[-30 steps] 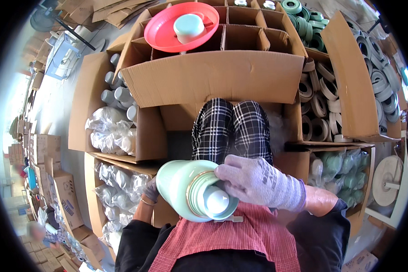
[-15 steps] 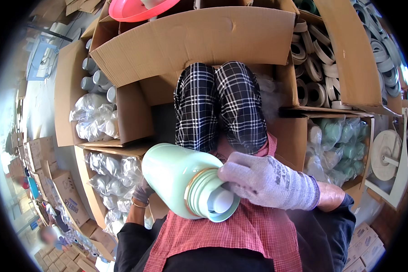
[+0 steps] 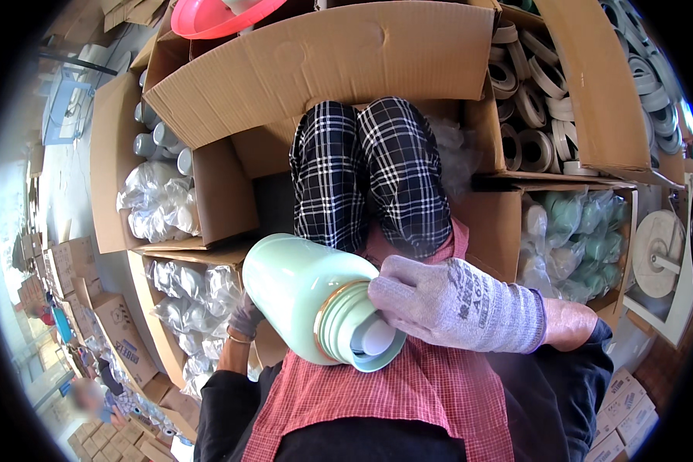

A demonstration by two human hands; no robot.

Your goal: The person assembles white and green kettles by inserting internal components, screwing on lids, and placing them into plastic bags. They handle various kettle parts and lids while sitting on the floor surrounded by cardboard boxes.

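A pale green thermos flask lies tilted across my lap, its threaded neck towards me and lower right. A gold ring circles the base of the neck, and a white rounded piece shows inside the mouth. My right hand, in a grey-lilac knit glove, has its fingers closed on the neck's rim. What the fingertips do inside the rim is hidden. Beneath the flask's left side, my gloved left hand holds its body, with most of the fingers out of sight behind it.
An open cardboard box stands beyond my knees, with a pink round tray above it. Boxes of white rings and bagged green parts sit at right. Bagged silvery parts fill a box at left. A person is far left.
The flask has turned slightly, its mouth now a little higher in view. My right hand stays on the rim, its wrist shifted slightly. The background has moved a little left with my head.
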